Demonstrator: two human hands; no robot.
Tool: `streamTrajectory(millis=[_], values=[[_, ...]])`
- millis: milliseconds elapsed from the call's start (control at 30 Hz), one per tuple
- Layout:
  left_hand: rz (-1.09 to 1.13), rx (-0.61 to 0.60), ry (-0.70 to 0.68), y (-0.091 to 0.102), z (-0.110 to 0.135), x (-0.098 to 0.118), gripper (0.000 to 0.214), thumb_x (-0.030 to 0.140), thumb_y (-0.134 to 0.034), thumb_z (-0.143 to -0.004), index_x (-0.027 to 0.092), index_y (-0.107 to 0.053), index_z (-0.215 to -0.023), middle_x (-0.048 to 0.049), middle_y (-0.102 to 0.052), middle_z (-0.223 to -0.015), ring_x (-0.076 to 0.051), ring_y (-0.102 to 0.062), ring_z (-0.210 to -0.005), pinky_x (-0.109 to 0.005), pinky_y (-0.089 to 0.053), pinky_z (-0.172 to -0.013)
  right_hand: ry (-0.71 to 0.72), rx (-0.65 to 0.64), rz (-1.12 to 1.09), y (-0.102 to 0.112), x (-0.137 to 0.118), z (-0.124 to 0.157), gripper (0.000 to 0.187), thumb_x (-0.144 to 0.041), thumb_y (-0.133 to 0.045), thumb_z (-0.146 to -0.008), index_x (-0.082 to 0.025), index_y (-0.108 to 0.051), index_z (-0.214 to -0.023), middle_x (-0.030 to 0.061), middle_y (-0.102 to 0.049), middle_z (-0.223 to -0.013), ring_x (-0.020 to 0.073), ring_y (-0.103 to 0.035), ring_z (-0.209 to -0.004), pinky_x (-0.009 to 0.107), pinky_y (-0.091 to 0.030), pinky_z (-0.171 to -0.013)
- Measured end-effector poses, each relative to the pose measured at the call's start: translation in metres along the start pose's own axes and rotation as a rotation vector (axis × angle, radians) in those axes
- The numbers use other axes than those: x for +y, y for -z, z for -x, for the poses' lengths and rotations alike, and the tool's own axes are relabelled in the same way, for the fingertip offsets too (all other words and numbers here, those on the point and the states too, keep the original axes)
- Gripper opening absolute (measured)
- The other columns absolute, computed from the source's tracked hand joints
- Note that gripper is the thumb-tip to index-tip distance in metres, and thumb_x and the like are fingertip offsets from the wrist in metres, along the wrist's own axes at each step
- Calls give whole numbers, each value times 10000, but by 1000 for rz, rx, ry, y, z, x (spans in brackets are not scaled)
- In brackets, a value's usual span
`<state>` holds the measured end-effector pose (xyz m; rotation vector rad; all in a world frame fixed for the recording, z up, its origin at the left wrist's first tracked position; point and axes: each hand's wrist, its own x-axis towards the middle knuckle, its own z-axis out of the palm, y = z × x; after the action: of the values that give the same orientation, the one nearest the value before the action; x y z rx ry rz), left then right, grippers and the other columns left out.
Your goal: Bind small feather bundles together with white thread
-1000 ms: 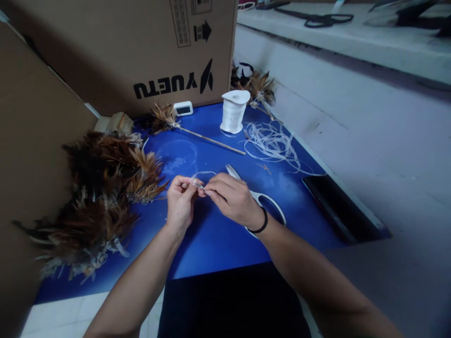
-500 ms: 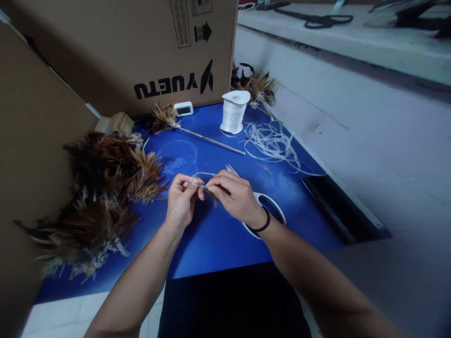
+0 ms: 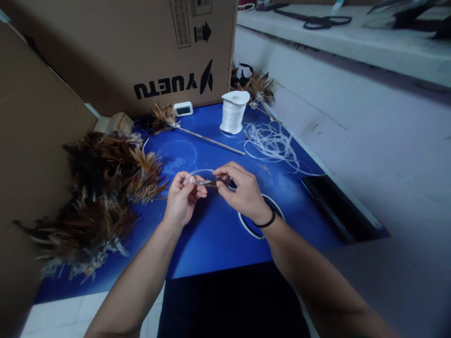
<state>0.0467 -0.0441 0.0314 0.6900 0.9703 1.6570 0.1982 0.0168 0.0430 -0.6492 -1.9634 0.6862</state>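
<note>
My left hand (image 3: 179, 199) is closed in a pinch on the pale quill end of a small feather bundle (image 3: 212, 184). My right hand (image 3: 241, 190) has its fingers closed around the brown, feathery end, which it partly hides. A thin clear strip (image 3: 202, 171) arches between the two hands above the feathers. Beneath my right hand and wrist lie scissors with light-rimmed handles (image 3: 281, 211); their blades are mostly covered. To the left, large heaps of brown feather bundles (image 3: 105, 197) rest on the blue table (image 3: 197, 253).
Behind my hands lie a feather-tipped stick (image 3: 211, 139), a white spool (image 3: 233, 112), a tangle of clear strips (image 3: 269, 143) and a small digital display (image 3: 183, 109). A phone-like dark slab (image 3: 327, 206) sits at right. A cardboard box (image 3: 158, 51) and wall border the table.
My right hand has shifted slightly right and its fingers have moved along to the feathery end, so more of the bundle shows between my hands. My left hand has barely moved.
</note>
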Motion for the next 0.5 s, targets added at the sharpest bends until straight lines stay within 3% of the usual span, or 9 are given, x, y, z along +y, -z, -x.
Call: streamTrajectory(millis=[233, 300, 367, 500], values=[[-28, 41, -47, 4, -5, -1, 307, 260, -752, -695, 197, -508, -869, -8, -686, -831, -111, -675, -683, -213, -559, -637, -47, 126, 207, 10, 17, -7, 148, -94, -520, -790, -190, -618, -845, 38, -626, -841, 160, -589, -780, 304, -473, -750], [-67, 53, -89, 6, -7, -2, 334, 254, -768, -673, 186, -521, -887, -9, -685, -807, -126, -682, -688, -233, -564, -642, -88, 112, 274, 15, 23, -9, 130, -110, -521, -801, -186, -616, -846, 38, -632, -836, 153, -592, -761, 293, -468, -729], [-137, 75, -151, 8, -10, -5, 340, 256, -767, -671, 174, -532, -902, -9, -682, -782, -134, -682, -667, -257, -569, -643, -162, 11, 365, 22, 25, -8, 100, -138, -529, -812, -185, -613, -840, 33, -639, -823, 147, -594, -732, 279, -457, -690], [-385, 112, -293, 15, -15, -9, 300, 270, -728, -711, 159, -554, -929, -15, -678, -776, -136, -679, -647, -287, -578, -653, -346, -334, 700, 36, 10, 5, 57, -208, -575, -814, -179, -616, -840, 47, -649, -836, 177, -602, -736, 278, -410, -619]])
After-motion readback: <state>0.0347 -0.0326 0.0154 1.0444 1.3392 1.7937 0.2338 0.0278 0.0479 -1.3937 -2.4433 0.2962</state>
